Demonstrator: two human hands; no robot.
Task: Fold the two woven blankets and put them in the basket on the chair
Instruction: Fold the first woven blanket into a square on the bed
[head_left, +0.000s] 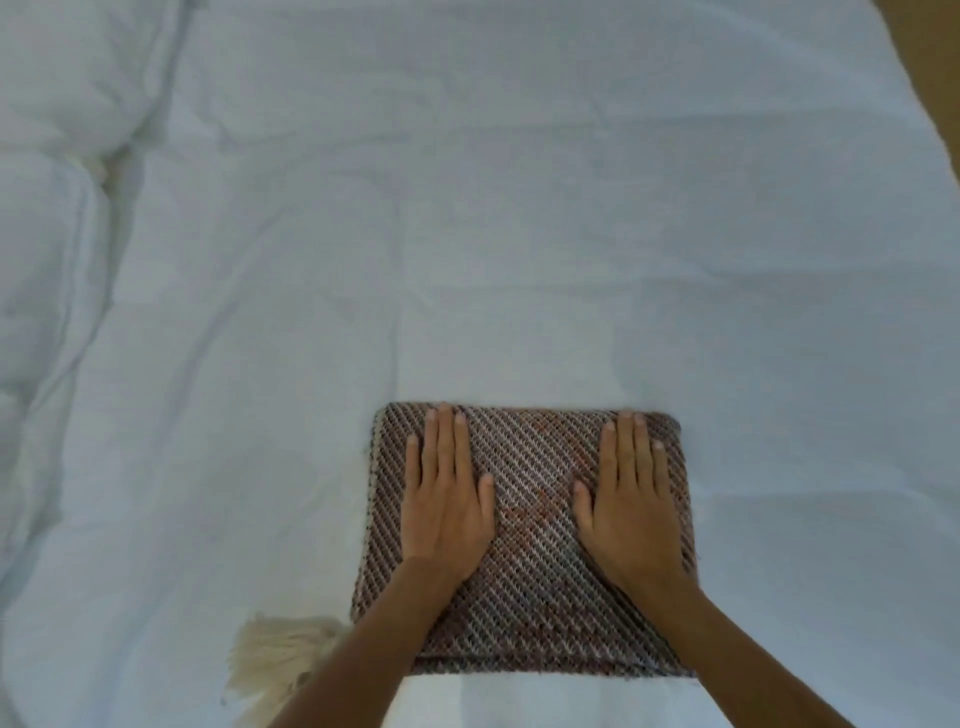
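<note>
A woven blanket (530, 545) with a brown, pink and grey diagonal weave lies folded into a thick rectangle on the white bed, near its front edge. My left hand (447, 493) rests flat, palm down, on the blanket's left half. On the right half my right hand (631, 499) lies flat the same way. Both hands have their fingers straight and close together and grip nothing. A cream tassel fringe (280, 654) sticks out at the blanket's lower left corner. The second blanket, the basket and the chair are out of view.
A white duvet (467, 234) covers the whole bed. Puffy white bedding (57, 156) bunches along the left side. A strip of brown floor (930, 67) shows past the bed's right edge at the top right.
</note>
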